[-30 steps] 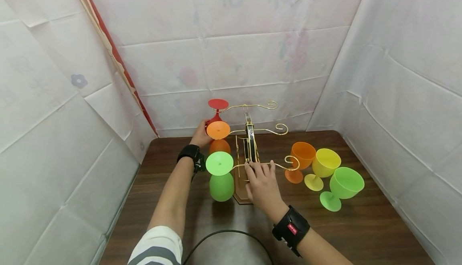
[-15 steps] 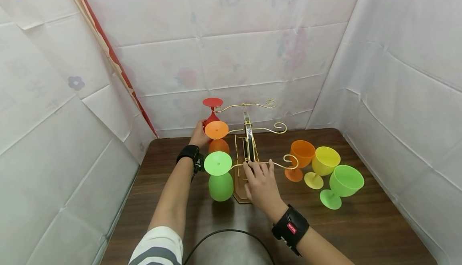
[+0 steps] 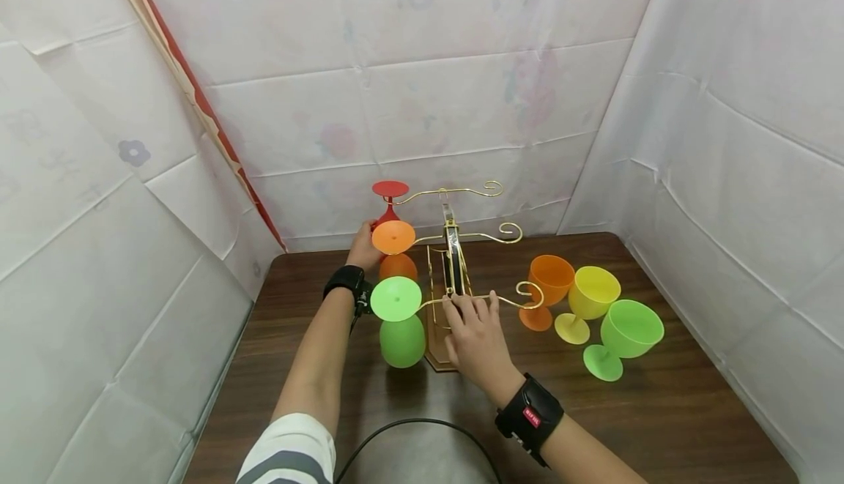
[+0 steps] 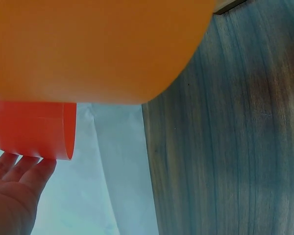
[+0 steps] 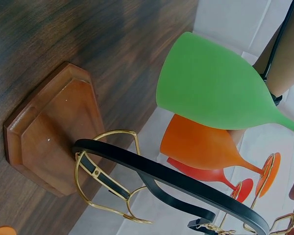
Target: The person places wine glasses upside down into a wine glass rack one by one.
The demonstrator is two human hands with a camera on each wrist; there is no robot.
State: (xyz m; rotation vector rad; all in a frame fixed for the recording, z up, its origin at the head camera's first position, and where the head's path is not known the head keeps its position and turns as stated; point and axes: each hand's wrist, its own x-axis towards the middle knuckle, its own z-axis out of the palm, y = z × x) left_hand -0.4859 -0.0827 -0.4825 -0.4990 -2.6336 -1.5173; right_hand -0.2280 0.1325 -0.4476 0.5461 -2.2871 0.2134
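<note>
Dark wooden tabletop, red goblet upside down, axis near-vertical.

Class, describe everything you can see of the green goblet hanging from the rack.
The green goblet looks like smooth, opaque plastic, with a flat round foot, thin stem and deep bowl. It hangs mouth down above the wooden table, at the left end of the nearest gold arm of the rack. Only that arm visibly touches it.

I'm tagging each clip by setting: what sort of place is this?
Probably a makeshift recording booth: creased, printed white sheeting covers the back and both sides around a dark wooden table, and black bands are strapped on both wrists.
</note>
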